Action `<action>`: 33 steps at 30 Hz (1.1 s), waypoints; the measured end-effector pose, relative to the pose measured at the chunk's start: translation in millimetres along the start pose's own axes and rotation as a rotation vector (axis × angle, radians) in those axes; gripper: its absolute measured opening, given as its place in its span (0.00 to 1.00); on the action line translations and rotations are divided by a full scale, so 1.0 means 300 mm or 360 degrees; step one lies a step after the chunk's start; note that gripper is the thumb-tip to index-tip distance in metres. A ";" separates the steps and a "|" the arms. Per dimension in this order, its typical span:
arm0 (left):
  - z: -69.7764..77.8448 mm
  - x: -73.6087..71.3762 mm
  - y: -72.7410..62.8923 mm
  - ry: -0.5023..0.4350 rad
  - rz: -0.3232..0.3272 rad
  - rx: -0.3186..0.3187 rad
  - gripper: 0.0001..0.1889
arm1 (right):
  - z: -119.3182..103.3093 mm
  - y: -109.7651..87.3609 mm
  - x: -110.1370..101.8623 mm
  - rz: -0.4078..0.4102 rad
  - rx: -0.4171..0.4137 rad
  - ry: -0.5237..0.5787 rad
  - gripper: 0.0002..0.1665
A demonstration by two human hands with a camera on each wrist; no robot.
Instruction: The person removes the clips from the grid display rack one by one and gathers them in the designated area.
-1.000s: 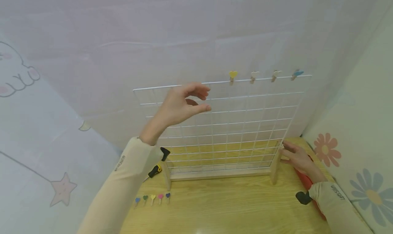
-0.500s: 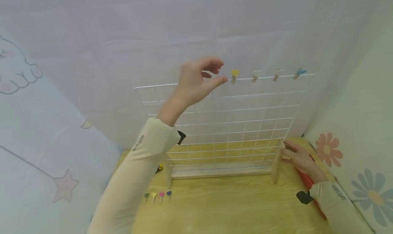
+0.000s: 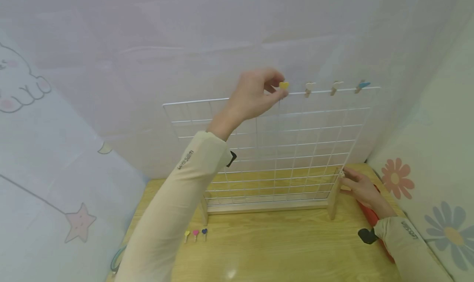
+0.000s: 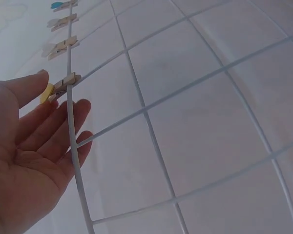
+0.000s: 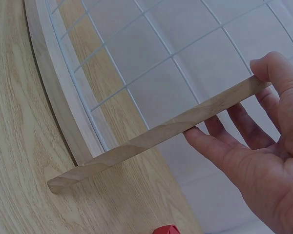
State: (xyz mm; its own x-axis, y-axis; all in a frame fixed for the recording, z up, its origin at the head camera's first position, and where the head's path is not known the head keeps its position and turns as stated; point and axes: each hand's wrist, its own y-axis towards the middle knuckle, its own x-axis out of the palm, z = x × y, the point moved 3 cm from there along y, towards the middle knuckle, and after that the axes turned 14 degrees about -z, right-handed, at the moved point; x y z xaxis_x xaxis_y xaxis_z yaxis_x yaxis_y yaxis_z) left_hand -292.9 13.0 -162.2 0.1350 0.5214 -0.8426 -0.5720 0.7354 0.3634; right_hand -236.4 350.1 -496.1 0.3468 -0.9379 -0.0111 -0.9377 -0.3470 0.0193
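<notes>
My left hand (image 3: 257, 93) is at the top wire of a white wire grid panel (image 3: 275, 140). Its thumb and index finger pinch the yellow heart clothespin (image 4: 58, 88) clipped on that wire. Farther right along the wire are two white heart clothespins (image 3: 308, 89) and a blue clothespin (image 3: 361, 86). Low on the right side, my right hand (image 3: 360, 186) grips the upright of the wooden stand (image 5: 161, 136) that holds the panel, with the thumb at its end and the fingers along its outer face.
Yellow, pink (image 3: 196, 235) and dark blue heart clothespins lie in a row on the wood-grain table (image 3: 281, 249). A red object (image 3: 370, 216) lies beneath the right forearm. A pale curtain hangs behind the panel; printed walls flank both sides.
The left hand has risen and moved right along the top wire to the yellow heart clothespin, closing its thumb and finger on it. The right hand stays on the stand.
</notes>
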 end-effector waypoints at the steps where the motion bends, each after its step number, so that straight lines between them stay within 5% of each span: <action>1: 0.002 0.001 0.002 0.0002 -0.0030 0.0001 0.12 | -0.002 0.000 0.002 -0.0001 -0.0007 0.0011 0.39; 16: 0.022 0.011 0.021 -0.0043 -0.0022 0.0001 0.05 | 0.005 -0.001 0.003 0.0002 -0.0028 0.0005 0.41; 33: 0.026 0.023 0.014 -0.0109 0.0117 -0.0007 0.04 | 0.007 -0.005 0.005 -0.0002 -0.0048 0.0047 0.35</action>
State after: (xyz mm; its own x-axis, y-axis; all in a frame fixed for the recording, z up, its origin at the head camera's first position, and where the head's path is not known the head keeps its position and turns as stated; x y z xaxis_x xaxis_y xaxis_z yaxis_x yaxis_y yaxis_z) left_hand -288.0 23.2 -163.3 0.1474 0.6023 -0.7845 -0.5859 0.6922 0.4214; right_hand -234.4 349.2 -498.1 0.3488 -0.9370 0.0181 -0.9363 -0.3476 0.0497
